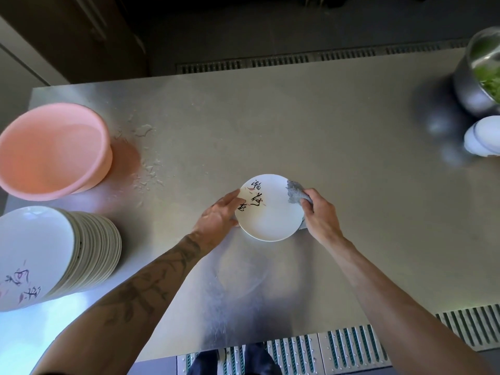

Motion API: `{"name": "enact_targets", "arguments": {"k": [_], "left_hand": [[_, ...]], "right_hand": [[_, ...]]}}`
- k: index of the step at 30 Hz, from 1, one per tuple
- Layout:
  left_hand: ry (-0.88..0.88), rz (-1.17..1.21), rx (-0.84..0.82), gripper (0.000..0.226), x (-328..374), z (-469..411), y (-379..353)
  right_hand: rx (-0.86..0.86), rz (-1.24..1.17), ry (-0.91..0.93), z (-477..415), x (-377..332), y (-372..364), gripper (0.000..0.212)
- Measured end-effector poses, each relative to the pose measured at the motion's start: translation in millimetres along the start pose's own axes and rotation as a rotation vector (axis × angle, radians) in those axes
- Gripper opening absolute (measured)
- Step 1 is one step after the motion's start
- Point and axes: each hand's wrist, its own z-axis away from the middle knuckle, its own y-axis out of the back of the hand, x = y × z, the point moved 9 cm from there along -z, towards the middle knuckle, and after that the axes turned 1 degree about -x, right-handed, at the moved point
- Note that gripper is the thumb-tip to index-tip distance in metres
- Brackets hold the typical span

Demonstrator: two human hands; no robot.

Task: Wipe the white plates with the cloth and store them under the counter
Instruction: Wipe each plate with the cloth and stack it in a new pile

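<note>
Plate (pixel 270 215), white with dark brush lettering, was over the middle of the steel bench (pixel 324 117), caught between both hands. The left hand (pixel 217 213) gripped its left rim, fingers (pixel 232 197) pinching onto the face. The right hand (pixel 320 213) had its fingers (pixel 311 198) curled tight round a grey cloth (pixel 295 191), which lay against the plate's right edge. A tall stack of plates (pixel 92 253) stood at the bench's left, near a pink basin (pixel 54 150). A steel pot (pixel 473 85) of greens and white bowls (pixel 484 139) sat far right.
</note>
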Motion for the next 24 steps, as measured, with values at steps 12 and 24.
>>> {"name": "enact_targets", "arguments": {"k": [12,24], "left_hand": [[0.000,-0.077,-0.058,0.077,-6,9,-10],[0.060,-0.132,0.661,0.027,-28,217,183]], "right_hand": [[0.263,0.048,0.062,25,-27,52,0.021],[0.040,-0.027,0.187,90,-100,-40,0.023]]}}
